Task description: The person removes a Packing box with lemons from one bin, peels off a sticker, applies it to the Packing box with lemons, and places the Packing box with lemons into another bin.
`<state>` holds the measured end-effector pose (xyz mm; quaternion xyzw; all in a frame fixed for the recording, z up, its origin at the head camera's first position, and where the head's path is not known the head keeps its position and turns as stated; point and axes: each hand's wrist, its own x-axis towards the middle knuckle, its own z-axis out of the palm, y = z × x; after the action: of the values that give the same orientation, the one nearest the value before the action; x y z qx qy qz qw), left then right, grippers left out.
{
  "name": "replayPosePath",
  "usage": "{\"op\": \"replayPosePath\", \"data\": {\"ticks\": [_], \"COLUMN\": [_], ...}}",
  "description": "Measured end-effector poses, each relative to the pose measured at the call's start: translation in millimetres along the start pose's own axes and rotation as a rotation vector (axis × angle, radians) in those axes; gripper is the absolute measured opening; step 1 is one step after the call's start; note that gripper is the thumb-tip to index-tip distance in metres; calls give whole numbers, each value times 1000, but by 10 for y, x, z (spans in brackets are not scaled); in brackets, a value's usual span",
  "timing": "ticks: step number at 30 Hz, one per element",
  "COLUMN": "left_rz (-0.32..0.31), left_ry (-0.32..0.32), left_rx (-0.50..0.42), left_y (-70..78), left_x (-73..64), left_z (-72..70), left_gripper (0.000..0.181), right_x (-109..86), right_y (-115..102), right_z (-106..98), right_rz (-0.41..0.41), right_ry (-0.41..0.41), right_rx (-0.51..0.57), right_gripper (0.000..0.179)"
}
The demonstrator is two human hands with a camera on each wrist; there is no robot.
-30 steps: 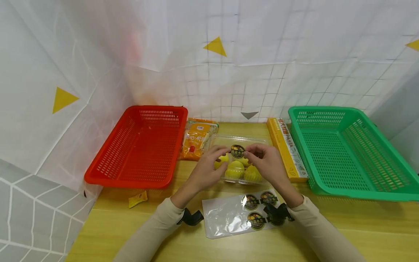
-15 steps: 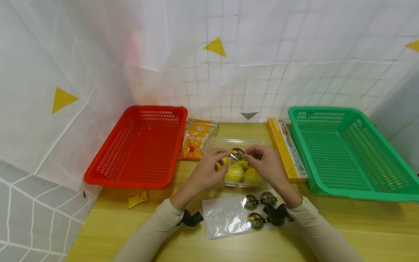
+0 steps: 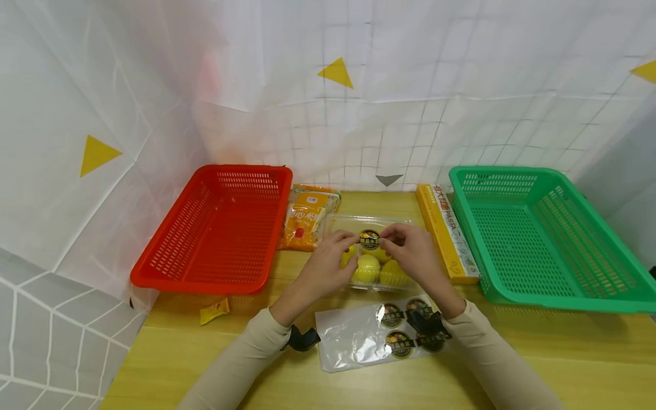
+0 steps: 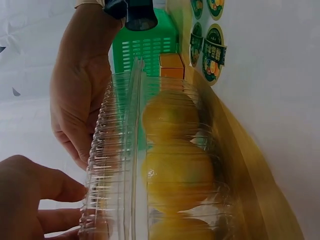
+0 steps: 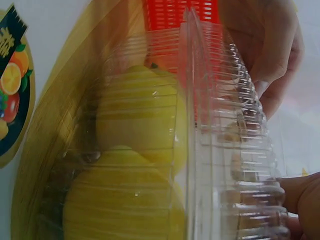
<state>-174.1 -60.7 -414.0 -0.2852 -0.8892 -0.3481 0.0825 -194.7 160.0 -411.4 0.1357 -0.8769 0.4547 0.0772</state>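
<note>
A clear ridged plastic fruit box (image 3: 400,225) with several round yellow fruits (image 3: 366,269) lies in front of the person, its lid down. Over the lid is a round dark fruit sticker (image 3: 369,240) with a banner across it. The right hand (image 3: 412,253) pinches the sticker's right end between thumb and forefinger. At the sticker's left end is the forefinger of the left hand (image 3: 328,265), the thumb held apart from it. In the left wrist view, the left fingertips (image 4: 75,192) are right at the ridged lid (image 4: 107,150). The lid hides part of the right fingertips there.
Nearer the person lies a sticker sheet (image 3: 353,341) with several stickers. A red basket (image 3: 205,285) and snack bag (image 3: 304,219) stand left, a yellow pasta box (image 3: 446,233) and green basket (image 3: 564,302) right. A small yellow packet (image 3: 214,311) lies front left.
The fruit box and the sticker have shifted slightly toward the person and left. Both hands stay around the sticker with nearly the same hold.
</note>
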Motion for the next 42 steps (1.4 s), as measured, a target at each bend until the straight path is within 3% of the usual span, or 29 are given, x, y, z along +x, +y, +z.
{"op": "replayPosePath", "data": {"ticks": [11,19,24,34,42], "left_rz": [63,104,134,148,138], "left_ry": [32,52,46,32,25], "left_rx": [75,115,187,271,320], "left_y": [-16,4,-11,1,26], "left_x": [-13,-18,-29,-57,-71], "left_z": [44,56,76,98,111], "left_gripper": [36,34,38,46,44], "right_x": [32,43,45,28,-6], "right_y": [-47,-22,-8,-8,-12], "right_z": [65,109,139,170,170], "right_rz": [-52,-89,-109,-101,-131], "right_ry": [61,85,99,101,101], "right_rx": [-126,-152,-186,-232,-245], "right_gripper": [5,4,4,8,23]}}
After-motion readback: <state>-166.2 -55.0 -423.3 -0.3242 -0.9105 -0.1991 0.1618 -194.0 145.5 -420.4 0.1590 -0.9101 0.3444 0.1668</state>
